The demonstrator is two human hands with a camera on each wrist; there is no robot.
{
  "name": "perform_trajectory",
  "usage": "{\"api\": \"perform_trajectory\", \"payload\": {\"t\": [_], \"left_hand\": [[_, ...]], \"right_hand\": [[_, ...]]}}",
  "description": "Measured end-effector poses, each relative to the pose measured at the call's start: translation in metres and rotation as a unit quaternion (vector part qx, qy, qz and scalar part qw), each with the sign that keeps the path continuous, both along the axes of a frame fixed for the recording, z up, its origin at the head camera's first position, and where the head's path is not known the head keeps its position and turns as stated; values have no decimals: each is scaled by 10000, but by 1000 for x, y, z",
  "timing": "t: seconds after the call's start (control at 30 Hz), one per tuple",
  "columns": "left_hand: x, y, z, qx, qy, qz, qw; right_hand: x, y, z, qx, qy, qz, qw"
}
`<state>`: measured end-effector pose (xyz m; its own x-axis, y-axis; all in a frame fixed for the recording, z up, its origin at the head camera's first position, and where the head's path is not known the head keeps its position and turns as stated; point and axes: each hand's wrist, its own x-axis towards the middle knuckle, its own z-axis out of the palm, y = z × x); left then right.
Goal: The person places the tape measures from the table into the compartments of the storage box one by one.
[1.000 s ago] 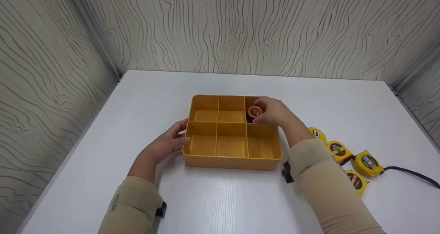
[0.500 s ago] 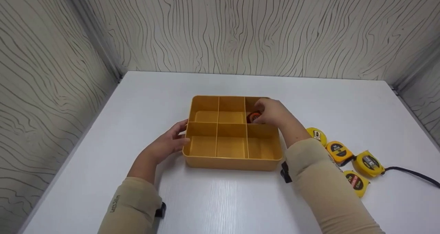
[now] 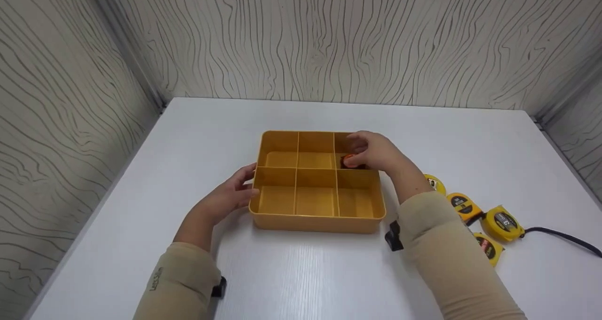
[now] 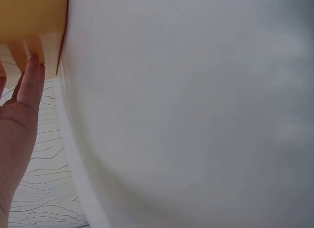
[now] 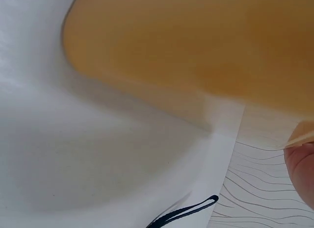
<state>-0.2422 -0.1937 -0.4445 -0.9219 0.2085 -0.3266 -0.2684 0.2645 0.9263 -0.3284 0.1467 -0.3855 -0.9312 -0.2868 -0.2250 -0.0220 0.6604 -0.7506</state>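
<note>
A mustard-yellow box (image 3: 317, 222) with several compartments sits on the white table. My left hand (image 3: 230, 193) rests against its left side, fingers extended; in the left wrist view those fingertips touch the box wall (image 4: 34, 16). My right hand (image 3: 378, 153) reaches into the back right compartment, its fingers spread from the thumb. Beneath the thumb lies a small round orange-and-black tape measure (image 3: 349, 158), low in that compartment and partly hidden. In the right wrist view only a bit of the right hand (image 5: 301, 171) shows, beside the blurred box side (image 5: 171, 41).
Several yellow tape measures lie right of the box, such as one with a black strap (image 3: 502, 223) and an orange-yellow one (image 3: 463, 206). The right sleeve (image 3: 451, 259) partly covers others. Wood-grain patterned panels (image 3: 320, 42) stand behind and beside the table.
My right hand lowered the orange-and-black tape measure into the back right compartment, then its fingers loosened and rose slightly. The left hand stayed at the box's left side.
</note>
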Motion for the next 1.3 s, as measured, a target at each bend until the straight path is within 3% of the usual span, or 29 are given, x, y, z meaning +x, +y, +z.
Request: {"api": "perform_trajectory", "payload": {"t": [0.53, 1.0, 1.3], "left_hand": [[0, 0, -1, -74, -68, 65, 9999], [0, 0, 0, -70, -108, 77, 9999], [0, 0, 0, -35, -103, 48, 9999]], "right_hand": [[8, 17, 11, -491, 329, -155, 9981], [26, 66, 30, -543, 711, -496, 9948], [40, 100, 22, -530, 679, -788, 9932]]}}
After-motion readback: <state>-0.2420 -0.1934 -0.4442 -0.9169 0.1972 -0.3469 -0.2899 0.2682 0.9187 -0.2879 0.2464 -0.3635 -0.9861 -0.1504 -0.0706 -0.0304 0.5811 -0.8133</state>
